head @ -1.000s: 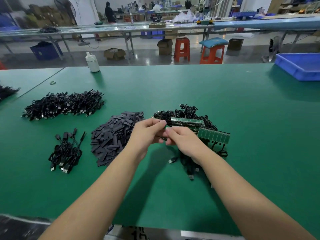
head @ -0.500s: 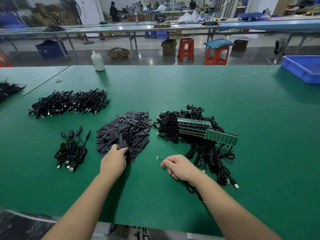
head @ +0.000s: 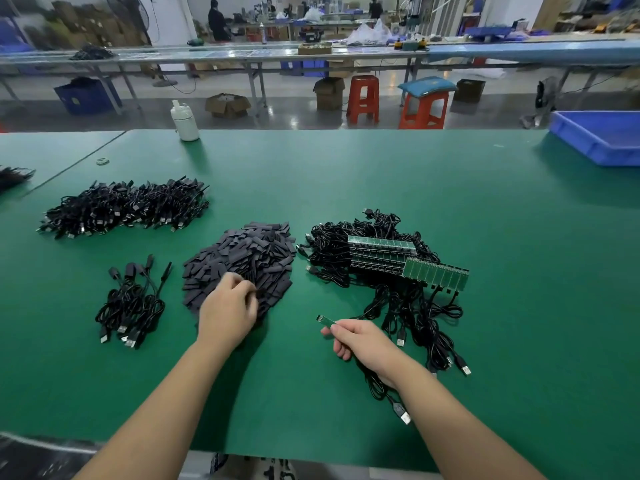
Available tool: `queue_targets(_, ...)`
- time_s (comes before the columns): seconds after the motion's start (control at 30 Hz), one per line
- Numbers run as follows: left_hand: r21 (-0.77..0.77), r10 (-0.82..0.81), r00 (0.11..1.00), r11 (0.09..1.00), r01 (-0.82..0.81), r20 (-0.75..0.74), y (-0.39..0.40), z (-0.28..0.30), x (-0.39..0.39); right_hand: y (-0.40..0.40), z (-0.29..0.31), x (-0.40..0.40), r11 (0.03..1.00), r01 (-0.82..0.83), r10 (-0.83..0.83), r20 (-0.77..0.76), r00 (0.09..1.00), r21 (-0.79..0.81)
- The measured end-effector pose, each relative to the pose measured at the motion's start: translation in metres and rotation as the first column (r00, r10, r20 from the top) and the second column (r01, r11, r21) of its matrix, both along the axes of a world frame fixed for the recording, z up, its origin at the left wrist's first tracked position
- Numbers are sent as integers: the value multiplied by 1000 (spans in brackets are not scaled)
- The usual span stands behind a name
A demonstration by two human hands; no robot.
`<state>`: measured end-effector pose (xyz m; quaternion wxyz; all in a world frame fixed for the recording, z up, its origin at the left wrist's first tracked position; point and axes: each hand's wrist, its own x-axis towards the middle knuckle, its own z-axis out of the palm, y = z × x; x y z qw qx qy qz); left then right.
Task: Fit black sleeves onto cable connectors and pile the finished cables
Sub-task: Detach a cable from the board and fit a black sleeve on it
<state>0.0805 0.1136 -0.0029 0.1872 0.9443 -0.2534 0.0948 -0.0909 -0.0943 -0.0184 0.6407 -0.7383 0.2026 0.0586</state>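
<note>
Fingers of the left hand (head: 227, 311) curl into the near edge of the sleeve heap (head: 242, 263) at mid-desk, pinching one black sleeve. The right hand (head: 360, 339) pinches a small green connector board (head: 325, 319), its cable (head: 384, 393) trailing toward the desk's near edge.

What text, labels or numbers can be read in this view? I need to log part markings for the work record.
None can be read.
Green circuit strips: any markings too small.
White bottle: no legible label.
Cardboard boxes on the floor: print, if any, blurred.
Dark marks below the table edge: cut off, unreadable.
</note>
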Motion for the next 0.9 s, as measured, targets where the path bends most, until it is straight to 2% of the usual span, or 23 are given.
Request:
queue_targets(0.03,-84,-57,987,995,45,-149,-6,4,-7,-1,-1,1,1000,7,-7,-7,1000,27)
queue_targets(0.07,-211,-159,920,974,86,-359,-13,5,-16,-2,-1,2,999,9,-8,-16,1000,47)
queue_targets(0.1,-327,-269,799,940,96,-537,-18,5,-26,-3,-1,3,998,8,-6,-25,1000,56)
queue_targets(0.13,-403,-346,701,911,90,-624,-23,3,-36,-3,-1,4,998,3,-1,-35,999,56)
queue_targets(0.17,-437,-386,663,894,97,-641,-26,-1,-44,-4,-1,5,999,-3,5,-43,999,51)
queue_targets(0.3,-438,-374,685,894,88,-626,-31,-20,-56,-7,-3,5,999,-21,23,-50,998,39)
queue_targets(0.47,-235,-335,771,941,244,-541,-35,-27,-55,-12,-6,3,997,-47,50,-35,998,59)
queue_targets(0.57,-189,-314,810,949,253,-495,-35,-27,-54,-11,-9,3,997,1,3,-47,999,77)
queue_targets(0.63,-237,-326,806,943,236,-495,-35,-25,-54,-10,-8,5,998,13,-9,-63,998,68)
queue_targets(0.8,-460,-366,706,886,64,-606,-34,-21,-58,-12,4,9,975,109,-80,-153,985,191)
queue_targets(0.9,-545,-391,670,838,-23,-631,-35,-16,-60,-19,13,9,967,131,-104,-134,986,218)
